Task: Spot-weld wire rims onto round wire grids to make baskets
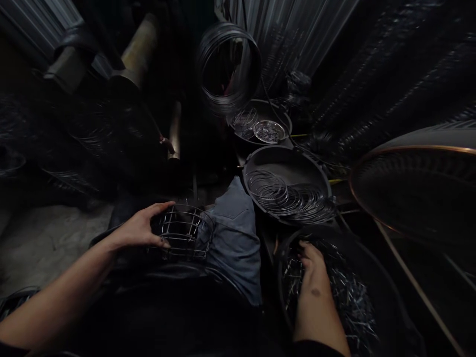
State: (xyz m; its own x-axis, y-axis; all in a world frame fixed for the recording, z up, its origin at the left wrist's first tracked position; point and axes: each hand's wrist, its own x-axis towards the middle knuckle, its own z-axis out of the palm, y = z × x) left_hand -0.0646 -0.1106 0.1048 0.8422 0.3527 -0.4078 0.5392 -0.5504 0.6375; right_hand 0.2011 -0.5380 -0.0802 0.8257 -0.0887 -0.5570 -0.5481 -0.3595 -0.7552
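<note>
A rounded wire cage point(186, 230) made of thin metal rods rests at my lap. My left hand point(143, 228) grips its left side, fingers along the upper edge and thumb at the lower one. Beneath and beside the cage lies a blue-grey cloth point(236, 233). On the right, my right hand point(310, 255) reaches into a dark round tub point(284, 292) holding many short metal wire pieces point(353, 302). Its fingers are curled together near the tub's far left rim; darkness hides what is in them.
Beyond the tub stands a basin point(305, 161) with wire rings point(273, 191), and behind it another basin point(232, 119) with metal parts. A large wire coil point(208, 64) hangs above. A copper-rimmed round object point(409, 148) is at the right; tubular machine parts point(139, 49) project at upper left.
</note>
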